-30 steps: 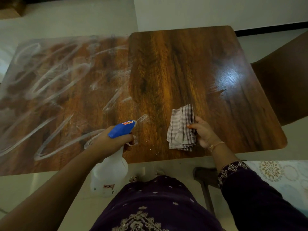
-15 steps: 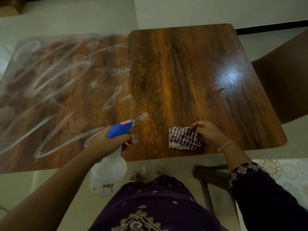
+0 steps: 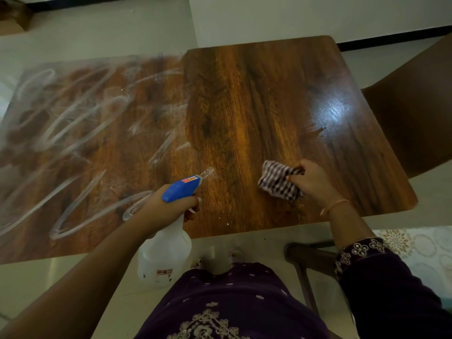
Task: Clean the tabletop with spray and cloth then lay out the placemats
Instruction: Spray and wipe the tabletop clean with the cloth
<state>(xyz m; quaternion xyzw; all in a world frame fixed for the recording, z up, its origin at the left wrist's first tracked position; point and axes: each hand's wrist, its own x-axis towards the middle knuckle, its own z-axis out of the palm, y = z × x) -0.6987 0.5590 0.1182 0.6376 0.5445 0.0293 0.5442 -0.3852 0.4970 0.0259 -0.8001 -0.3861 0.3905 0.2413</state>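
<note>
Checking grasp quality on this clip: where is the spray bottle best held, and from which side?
On the spray bottle, grip the narrow neck under the blue trigger head, coming from behind the nozzle as the left hand does: the neck is slim, the white body wide, and a finger reaches the trigger.

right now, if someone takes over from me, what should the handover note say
Left hand grips the spray bottle, nozzle over the near table edge.
Right hand holds the checked cloth bunched on the tabletop, right half.
Done: right half looks glossy, free of smears.
To do: white smears cover the left half; wipe them, then lay placemats. None are on the table.
</note>
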